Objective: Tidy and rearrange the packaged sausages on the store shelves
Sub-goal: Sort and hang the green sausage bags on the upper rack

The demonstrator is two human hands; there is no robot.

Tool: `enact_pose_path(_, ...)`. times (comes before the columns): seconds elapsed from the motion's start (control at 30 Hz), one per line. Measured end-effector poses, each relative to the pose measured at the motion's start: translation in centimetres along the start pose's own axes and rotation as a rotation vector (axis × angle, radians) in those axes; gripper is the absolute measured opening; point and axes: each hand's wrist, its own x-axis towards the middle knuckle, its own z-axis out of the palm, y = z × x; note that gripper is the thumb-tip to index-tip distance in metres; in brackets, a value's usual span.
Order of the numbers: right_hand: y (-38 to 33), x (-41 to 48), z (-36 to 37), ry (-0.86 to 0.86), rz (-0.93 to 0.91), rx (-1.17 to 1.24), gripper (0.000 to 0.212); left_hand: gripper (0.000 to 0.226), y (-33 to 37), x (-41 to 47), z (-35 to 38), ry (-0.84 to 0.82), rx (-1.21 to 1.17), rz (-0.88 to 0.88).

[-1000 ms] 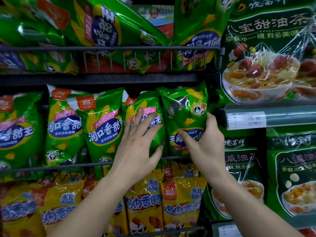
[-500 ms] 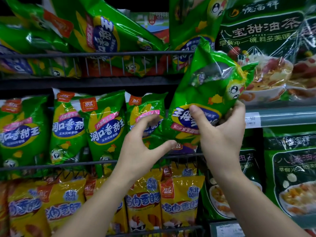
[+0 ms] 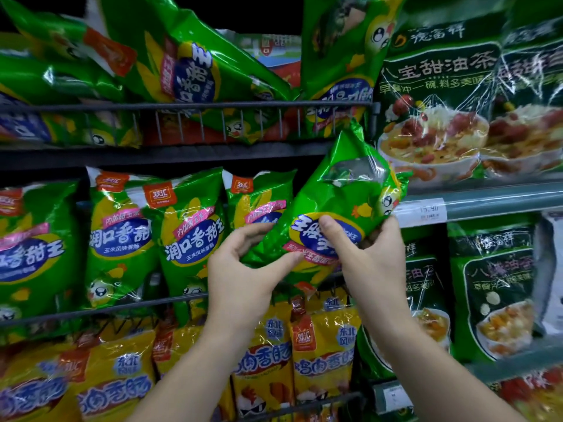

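Far left on the middle shelf: row of green packs, upright behind the rail, lettering the right way up. Moving in to the left hand: curled, thumb in front and fingers behind, pinching the lower-left edge of the pack. Held clear of the shelf in front of the row's right end, above the rail and the yellow packs. Tilted, upper end leaning right, and upside down going by the flipped lettering. On to the right hand: wrapped round the lower right of the pack, thumb pressed flat on the front, fingers mostly hidden behind. Probably light and floppy, with glossy film that looks slick and crinkly and firmer contents apt to slide toward the low end. Best taken across the body, thumb in front and fingers behind, or by the stiffer sealed ends; no call for a hard squeeze. Seems due for turning upright and slotting in beside the row. Far right: dark green bags, well apart from the job.
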Motion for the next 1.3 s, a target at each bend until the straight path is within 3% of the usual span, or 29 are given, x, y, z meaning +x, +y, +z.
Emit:
enact_pose_path(0.23, -0.4, -2.2, 0.6, 0.003, 0.086, -0.071, 0.057, 0.06, 0.6, 0.3, -2.4, 0.035, -0.221, -0.044)
enact_pose_path(0.43, 0.4, -4.5, 0.5, 0.07, 0.235, -0.165, 0.084, 0.052, 1.1, 0.8, -4.7, 0.078, -0.28, -0.011)
enact_pose_path(0.53, -0.3, -5.4, 0.3, 0.133, 0.201, -0.2, 0.084, 0.064, 1.2, 1.1, -6.1, 0.048, -0.262, 0.015)
enact_pose_path(0.67, -1.4, -6.1, 0.0, 0.156, 0.02, -0.343, 0.086, 0.083, 2.0, 0.8, -7.6, -0.064, -0.188, 0.071)
enact_pose_path(0.73, -2.0, -6.3, 0.1, 0.069, -0.118, -0.479, 0.086, 0.081, 2.1, 0.6, -8.2, -0.141, -0.139, 0.077)
enact_pose_path(0.8, -2.8, -6.2, 0.5, -0.075, -0.251, -0.644, 0.088, 0.064, 2.2, 0.6, -8.5, -0.229, -0.09, 0.076)
enact_pose_path(0.9, -4.1, -5.7, 1.0, -0.319, -0.337, -0.805, 0.092, 0.059, 2.4, 0.6, -8.7, -0.327, -0.05, 0.107)
enact_pose_path(1.03, -5.7, -5.5, 1.0, -0.571, -0.143, -0.753, 0.091, 0.063, 3.2, 0.5, -8.8, -0.41, -0.049, 0.12)
enact_pose_path(1.1, -5.8, -5.6, 0.9, -0.638, -0.088, -0.674, 0.074, 0.063, 3.8, 0.5, -8.6, -0.432, -0.035, 0.129)
enact_pose_path(1.17, -5.7, -5.6, 0.8, -0.663, -0.04, -0.603, 0.059, 0.064, 4.2, 0.5, -8.3, -0.459, -0.018, 0.151)
enact_pose_path(1.3, -5.3, -5.4, 0.2, -0.641, -0.006, -0.514, 0.054, 0.068, 4.6, 0.7, -7.5, -0.467, 0.053, 0.2)
